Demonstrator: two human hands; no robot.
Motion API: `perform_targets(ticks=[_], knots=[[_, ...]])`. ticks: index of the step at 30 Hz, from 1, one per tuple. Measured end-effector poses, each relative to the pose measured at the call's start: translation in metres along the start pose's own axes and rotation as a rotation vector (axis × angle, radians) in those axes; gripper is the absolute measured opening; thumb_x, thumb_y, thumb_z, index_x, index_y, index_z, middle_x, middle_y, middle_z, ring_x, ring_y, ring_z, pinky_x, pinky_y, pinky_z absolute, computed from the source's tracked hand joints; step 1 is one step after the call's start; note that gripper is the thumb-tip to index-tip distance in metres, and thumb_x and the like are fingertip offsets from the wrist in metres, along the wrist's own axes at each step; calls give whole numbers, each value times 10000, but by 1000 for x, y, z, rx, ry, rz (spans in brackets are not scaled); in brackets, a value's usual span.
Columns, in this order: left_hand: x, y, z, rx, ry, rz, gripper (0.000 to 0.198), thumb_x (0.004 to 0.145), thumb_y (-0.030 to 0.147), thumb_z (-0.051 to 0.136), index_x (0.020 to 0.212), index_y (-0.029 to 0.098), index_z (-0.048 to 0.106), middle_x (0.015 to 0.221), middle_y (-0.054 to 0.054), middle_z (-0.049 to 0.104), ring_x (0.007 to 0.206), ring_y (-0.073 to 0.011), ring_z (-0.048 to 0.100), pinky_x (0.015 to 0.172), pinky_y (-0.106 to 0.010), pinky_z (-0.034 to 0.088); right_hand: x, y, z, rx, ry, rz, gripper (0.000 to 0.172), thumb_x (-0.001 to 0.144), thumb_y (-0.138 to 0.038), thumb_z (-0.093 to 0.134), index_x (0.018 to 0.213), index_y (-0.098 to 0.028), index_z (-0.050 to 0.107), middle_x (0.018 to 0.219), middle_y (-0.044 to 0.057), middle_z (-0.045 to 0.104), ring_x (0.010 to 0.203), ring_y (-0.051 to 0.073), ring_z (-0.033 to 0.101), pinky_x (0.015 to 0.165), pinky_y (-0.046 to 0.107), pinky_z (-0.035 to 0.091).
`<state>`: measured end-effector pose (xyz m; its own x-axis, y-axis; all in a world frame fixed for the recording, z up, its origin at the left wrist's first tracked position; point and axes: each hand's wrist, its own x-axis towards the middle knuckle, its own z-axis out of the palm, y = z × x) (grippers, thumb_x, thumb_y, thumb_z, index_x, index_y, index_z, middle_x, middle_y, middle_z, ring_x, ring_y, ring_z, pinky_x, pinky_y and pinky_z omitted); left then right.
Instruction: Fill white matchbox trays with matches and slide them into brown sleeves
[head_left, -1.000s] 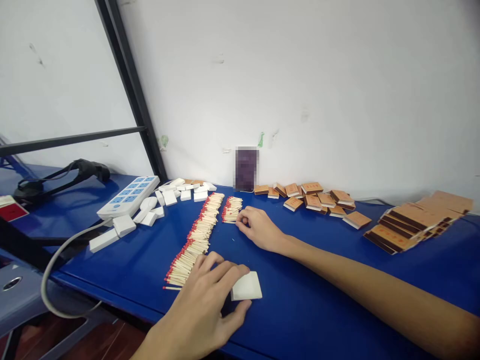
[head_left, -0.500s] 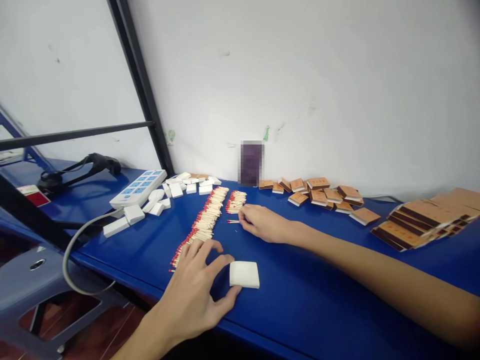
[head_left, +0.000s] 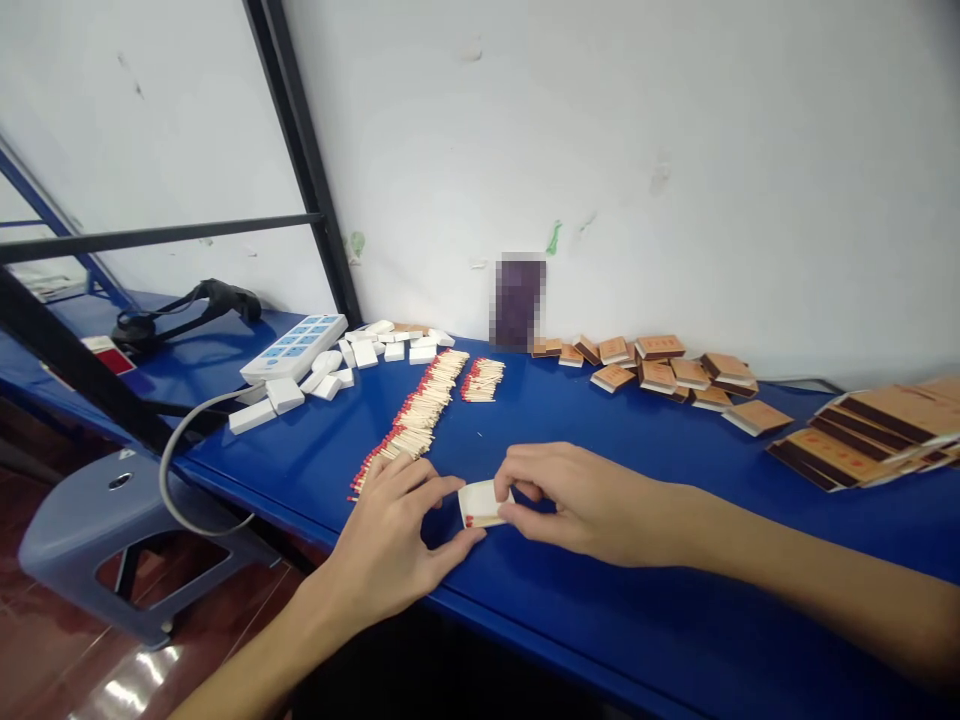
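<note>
A small white tray (head_left: 478, 494) lies near the table's front edge, with a few red-tipped matches (head_left: 480, 520) along its near side. My left hand (head_left: 409, 525) is at its left end, thumb and forefinger spread around the tray's corners. Over the right end is my right hand (head_left: 577, 500), its fingers pinched on the matches. Behind my left hand runs a long slanted row of matches (head_left: 424, 405). A smaller pile of matches (head_left: 482, 380) sits to the right of that row.
White trays (head_left: 364, 353) and a power strip (head_left: 296, 347) are at the back left. Matchboxes (head_left: 660, 375) lie at the back right, near stacked flat sleeves (head_left: 862, 430). A grey stool (head_left: 135, 540) stands below left.
My right hand has come from the small match pile to the white tray, bringing matches to it. Matches now show in the tray. The camera view has shifted slightly.
</note>
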<state>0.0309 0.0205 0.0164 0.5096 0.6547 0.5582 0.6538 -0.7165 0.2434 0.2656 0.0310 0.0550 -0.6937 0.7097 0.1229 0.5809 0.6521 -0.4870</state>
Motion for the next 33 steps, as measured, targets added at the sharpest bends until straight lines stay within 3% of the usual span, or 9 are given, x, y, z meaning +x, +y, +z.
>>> perform_targets(ticks=[4,8,13,26,33], knots=[[1,1,3,-26,3,29,243,803,320,777,988,185,697,687,21,599,681,-166,566,712,-325,403,24,23,5,119,197,176,198,951,-321,460,808,-207,537,651,-41,488,577,115,419,558,259,316],[-1,2,7,-26,-7,7,287,828,322,748,1059,167,679,718,0,636,664,-170,574,708,-330,440,64,64,13,-127,369,174,64,885,-238,519,880,-190,562,721,-16,529,641,134,458,614,271,323],[-5,1,7,-14,0,-66,291,834,344,717,1065,175,665,833,-40,651,737,-204,609,695,-344,482,86,88,14,-214,324,222,107,900,-239,506,863,-181,588,742,11,572,639,143,472,600,268,312],[-7,-2,7,36,52,-60,313,877,345,657,1140,176,669,897,-71,643,869,-259,620,776,-403,495,78,84,5,-215,269,179,136,916,-177,479,804,-190,555,742,22,606,662,148,506,652,270,345],[-6,0,5,37,27,-68,311,875,350,659,1129,172,674,851,-63,646,857,-251,620,794,-401,489,78,85,-1,-245,139,198,139,929,-199,462,810,-195,534,762,30,610,680,152,521,638,266,347]])
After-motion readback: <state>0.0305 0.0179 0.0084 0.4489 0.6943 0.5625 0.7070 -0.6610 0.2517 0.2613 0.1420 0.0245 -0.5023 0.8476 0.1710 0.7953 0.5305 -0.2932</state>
